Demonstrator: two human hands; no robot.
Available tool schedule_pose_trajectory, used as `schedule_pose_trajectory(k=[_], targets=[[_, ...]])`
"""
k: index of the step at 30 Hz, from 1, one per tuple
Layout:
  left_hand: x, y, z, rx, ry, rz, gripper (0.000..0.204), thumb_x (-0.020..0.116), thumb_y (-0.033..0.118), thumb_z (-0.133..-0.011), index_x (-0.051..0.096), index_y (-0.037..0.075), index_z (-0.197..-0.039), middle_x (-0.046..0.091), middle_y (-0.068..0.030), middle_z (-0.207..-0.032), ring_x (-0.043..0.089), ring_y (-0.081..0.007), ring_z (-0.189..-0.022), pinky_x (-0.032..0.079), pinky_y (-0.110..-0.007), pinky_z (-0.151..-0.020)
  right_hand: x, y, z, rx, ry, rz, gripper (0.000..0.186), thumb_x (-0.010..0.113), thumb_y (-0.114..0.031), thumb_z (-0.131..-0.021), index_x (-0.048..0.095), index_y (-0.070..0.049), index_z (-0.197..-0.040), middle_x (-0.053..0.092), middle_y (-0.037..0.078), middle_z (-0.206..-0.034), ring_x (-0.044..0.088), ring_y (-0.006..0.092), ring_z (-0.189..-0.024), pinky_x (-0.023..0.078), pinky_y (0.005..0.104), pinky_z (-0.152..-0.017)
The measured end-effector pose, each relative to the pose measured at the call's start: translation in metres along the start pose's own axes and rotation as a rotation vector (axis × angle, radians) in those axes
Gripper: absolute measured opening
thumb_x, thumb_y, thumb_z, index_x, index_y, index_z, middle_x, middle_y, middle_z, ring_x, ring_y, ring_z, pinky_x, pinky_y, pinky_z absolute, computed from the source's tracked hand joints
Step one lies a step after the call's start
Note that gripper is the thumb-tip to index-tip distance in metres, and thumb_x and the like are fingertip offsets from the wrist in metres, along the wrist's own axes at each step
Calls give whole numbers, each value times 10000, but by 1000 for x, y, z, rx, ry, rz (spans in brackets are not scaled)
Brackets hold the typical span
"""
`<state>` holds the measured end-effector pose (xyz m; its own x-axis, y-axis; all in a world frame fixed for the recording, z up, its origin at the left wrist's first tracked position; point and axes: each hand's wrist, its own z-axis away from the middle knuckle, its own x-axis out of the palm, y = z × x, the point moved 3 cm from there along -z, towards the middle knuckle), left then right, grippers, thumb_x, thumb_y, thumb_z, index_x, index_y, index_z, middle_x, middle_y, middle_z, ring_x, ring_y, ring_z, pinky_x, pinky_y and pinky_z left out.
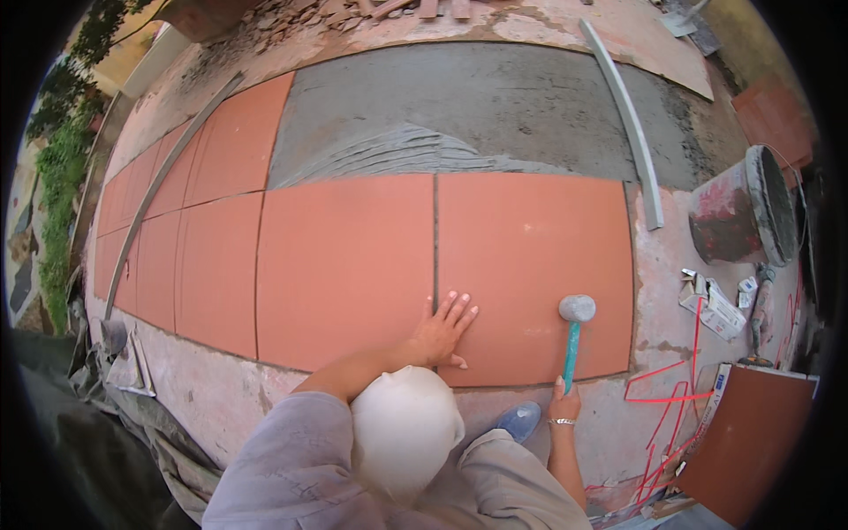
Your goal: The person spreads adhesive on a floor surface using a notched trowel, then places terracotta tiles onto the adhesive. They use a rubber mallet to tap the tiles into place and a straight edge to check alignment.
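Note:
My left hand (pixel 444 331) lies open with fingers spread across the joint between two large terracotta-coloured tiles, the left tile (pixel 344 265) and the right tile (pixel 539 230). In my right hand (pixel 564 405) is a mallet (pixel 571 349) with a teal handle and a pale grey head, gripped near the handle's end. Its head is over the right tile; whether it touches the surface I cannot tell. Beyond these tiles spreads a bed of wet grey mortar (pixel 459 97), with combed ridges nearest the tiles. A smooth white rounded shape (pixel 406 433) hides part of my left arm.
Laid tiles (pixel 221 238) continue leftward under a long straightedge (pixel 168 168). Another straight bar (pixel 623 115) lies across the mortar's right side. At right are a mortar-stained bucket (pixel 729 208), crumpled packaging (pixel 720 305), tangled red strapping (pixel 676 397) and a loose tile (pixel 751 442).

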<state>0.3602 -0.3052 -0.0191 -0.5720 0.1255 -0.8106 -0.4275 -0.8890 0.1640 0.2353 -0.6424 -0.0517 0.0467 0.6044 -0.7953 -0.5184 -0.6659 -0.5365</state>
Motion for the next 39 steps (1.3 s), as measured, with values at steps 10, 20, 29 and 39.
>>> schedule_pose_trajectory(k=[10,20,29,39], targets=[[2,4,-9,-1,-28,-48,1263,631,857,-739,154,126,-1652,105,-181,-1708,64,-405,-1577,121,-737,-1180,-14,-39,-65,90,10,27,539,506,-531,-1023,611,-3,-1001,683,323,-883,667,531,-875,506,598,-746],[-6,10,-8,-4,-12,-83,1266,646,848,-728,176,113,-1645,130,-184,-1702,93,-403,-1573,160,-710,-1191,-15,-33,-73,159,-127,80,584,518,-584,-994,634,-21,-1101,701,331,-976,669,523,-966,515,594,-849],[-3,-2,-28,112,80,-123,1089,611,736,-859,214,76,-1630,167,-187,-1692,161,-376,-1564,200,-614,-1224,-75,38,-79,323,169,227,497,626,-521,-959,606,-40,-1080,711,261,-976,681,489,-915,520,584,-785],[-88,54,-180,405,6,-270,907,437,652,-1001,172,59,-1634,167,-154,-1707,157,-325,-1579,186,-513,-1264,-135,153,-215,222,530,406,407,731,-352,-904,584,-6,-1060,603,198,-1133,560,405,-1107,466,517,-932]])
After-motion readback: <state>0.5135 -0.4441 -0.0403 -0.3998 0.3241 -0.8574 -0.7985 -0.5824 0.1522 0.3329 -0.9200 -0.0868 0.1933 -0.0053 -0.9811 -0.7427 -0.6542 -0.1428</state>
